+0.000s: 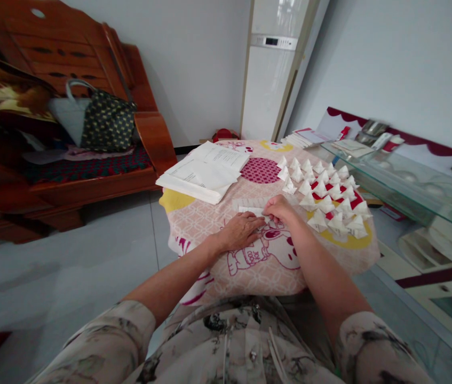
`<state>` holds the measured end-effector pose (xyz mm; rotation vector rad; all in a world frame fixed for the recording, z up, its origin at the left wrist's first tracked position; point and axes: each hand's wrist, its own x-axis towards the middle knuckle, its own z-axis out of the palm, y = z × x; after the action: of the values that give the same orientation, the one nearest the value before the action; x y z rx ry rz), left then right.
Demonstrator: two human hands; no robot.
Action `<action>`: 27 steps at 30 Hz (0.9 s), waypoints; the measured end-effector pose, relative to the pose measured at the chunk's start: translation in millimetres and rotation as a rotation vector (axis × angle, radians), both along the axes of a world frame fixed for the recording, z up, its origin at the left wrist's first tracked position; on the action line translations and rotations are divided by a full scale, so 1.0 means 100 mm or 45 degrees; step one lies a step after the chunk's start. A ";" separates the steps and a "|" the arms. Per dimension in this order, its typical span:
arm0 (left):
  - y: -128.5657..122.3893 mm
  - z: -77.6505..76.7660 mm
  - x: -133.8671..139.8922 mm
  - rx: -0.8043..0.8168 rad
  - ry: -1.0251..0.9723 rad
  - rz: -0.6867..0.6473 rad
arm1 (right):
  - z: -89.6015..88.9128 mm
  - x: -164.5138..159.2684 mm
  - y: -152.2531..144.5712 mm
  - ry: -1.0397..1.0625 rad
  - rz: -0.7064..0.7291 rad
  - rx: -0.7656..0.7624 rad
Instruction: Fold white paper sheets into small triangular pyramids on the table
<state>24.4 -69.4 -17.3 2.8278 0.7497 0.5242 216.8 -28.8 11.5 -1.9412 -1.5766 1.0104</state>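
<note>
On the cloth-covered table (205,234) in front of me lies a narrow, folded strip of white paper (248,209). My left hand (242,229) rests flat, its fingers stretched over the near edge of the strip. At the strip's right end my right hand (279,208) is closed in a pinch on the paper; its fingertips are partly hidden. Several small folded paper boats (322,189) with pointed tips stand in rows to the right of my hands. Beyond my left hand is a stack of printed paper sheets (205,170).
A glass-topped cabinet (410,181) with papers and cups borders the table on the right. To the left stands a wooden sofa (153,138) with a dotted bag (108,120). A tall white air conditioner (271,80) is by the far wall.
</note>
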 end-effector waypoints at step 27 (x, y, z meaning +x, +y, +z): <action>-0.02 -0.04 0.00 0.040 -0.061 -0.024 | -0.05 -0.08 -0.13 -0.156 -0.016 0.235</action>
<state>24.5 -71.0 -21.5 2.8374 0.7120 0.6033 209.0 -41.4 6.2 -1.9138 -1.6586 0.7242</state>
